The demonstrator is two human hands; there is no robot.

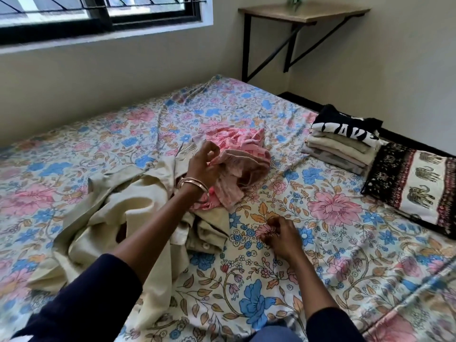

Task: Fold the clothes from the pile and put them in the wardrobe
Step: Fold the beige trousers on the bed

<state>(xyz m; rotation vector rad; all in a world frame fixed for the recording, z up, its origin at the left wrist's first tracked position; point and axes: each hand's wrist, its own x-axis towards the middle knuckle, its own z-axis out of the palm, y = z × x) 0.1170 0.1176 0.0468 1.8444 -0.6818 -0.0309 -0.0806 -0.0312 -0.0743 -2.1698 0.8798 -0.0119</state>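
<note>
A crumpled pink patterned garment (243, 156) lies in the middle of the bed, on top of a loose pile of cream clothes (118, 218). My left hand (203, 164), with bangles on the wrist, pinches a fold of the pink garment at its left edge. My right hand (281, 234) hovers low over the floral bedsheet (271, 292), to the right of the cream pile, with curled fingers that hold nothing I can make out. A stack of folded clothes (343, 141), topped by a black top with white letters, stands at the bed's far right.
A pillow with an elephant print (417, 186) lies right of the folded stack. A wall-mounted wooden shelf (303, 12) hangs above the bed's far corner. A window (98, 13) runs along the left wall. No wardrobe is in view.
</note>
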